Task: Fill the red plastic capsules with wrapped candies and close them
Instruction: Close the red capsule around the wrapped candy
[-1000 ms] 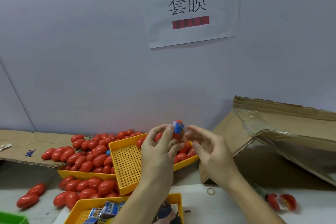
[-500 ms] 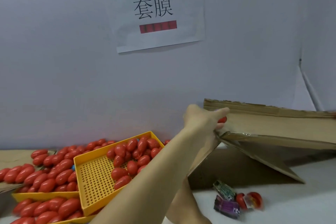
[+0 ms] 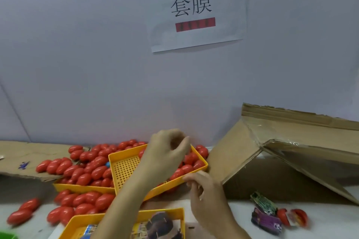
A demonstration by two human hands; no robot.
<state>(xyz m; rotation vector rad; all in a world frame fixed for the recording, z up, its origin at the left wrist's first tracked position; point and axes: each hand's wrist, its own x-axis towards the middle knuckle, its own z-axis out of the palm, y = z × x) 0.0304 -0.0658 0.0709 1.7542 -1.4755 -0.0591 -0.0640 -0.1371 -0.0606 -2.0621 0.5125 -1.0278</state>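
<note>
Red capsules (image 3: 85, 170) lie heaped in a yellow tray (image 3: 124, 169) tilted over a second tray (image 3: 81, 188), with more loose on the tabletop (image 3: 330, 223). Left hand (image 3: 165, 155) hovers above the tilted tray, fingers loosely curled, grasping nothing visible. Right hand (image 3: 206, 194) sits at the tray's near right edge, fingers bent; whether they grip the rim cannot be told. Wrapped candies (image 3: 266, 213) lie at right beside an open capsule (image 3: 293, 217). A third tray (image 3: 155, 213) holds packets. Cardboard box (image 3: 291, 145) leans behind.
</note>
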